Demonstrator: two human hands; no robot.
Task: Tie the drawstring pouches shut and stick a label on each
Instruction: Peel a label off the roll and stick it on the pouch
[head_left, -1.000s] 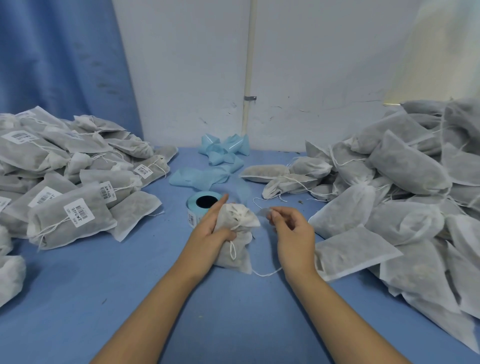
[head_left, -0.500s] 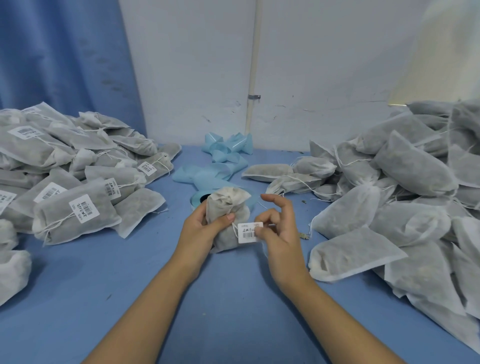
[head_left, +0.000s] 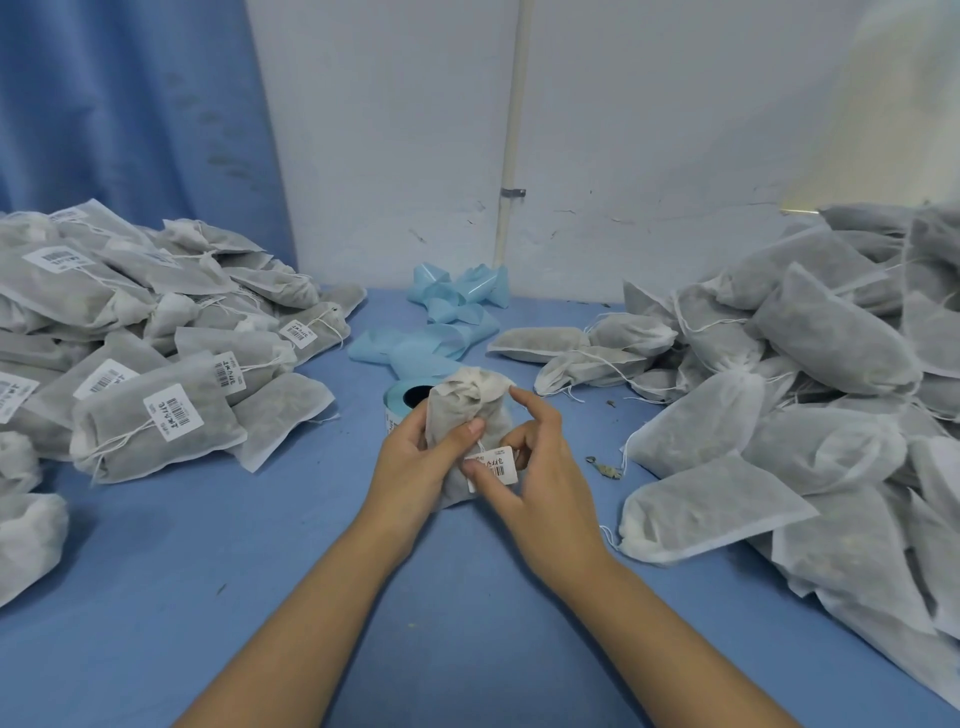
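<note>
A grey-white drawstring pouch (head_left: 457, 410) stands upright on the blue table, its gathered neck on top. My left hand (head_left: 415, 462) grips its left side, thumb across the front. My right hand (head_left: 535, 467) holds a white barcode label (head_left: 496, 465) against the pouch's lower front, thumb on the label, index finger raised. Behind the pouch, partly hidden, sits the blue label roll (head_left: 408, 397).
A heap of labelled pouches (head_left: 156, 364) lies at the left. A larger heap of unlabelled pouches (head_left: 810, 395) fills the right side. Blue backing strips (head_left: 447, 322) are strewn by the wall. A small bit of debris (head_left: 605, 470) lies right of my hands.
One second ago my right hand pulled the drawstring. It then brought a label to the pouch, and the label now lies against the front, lower than before.
</note>
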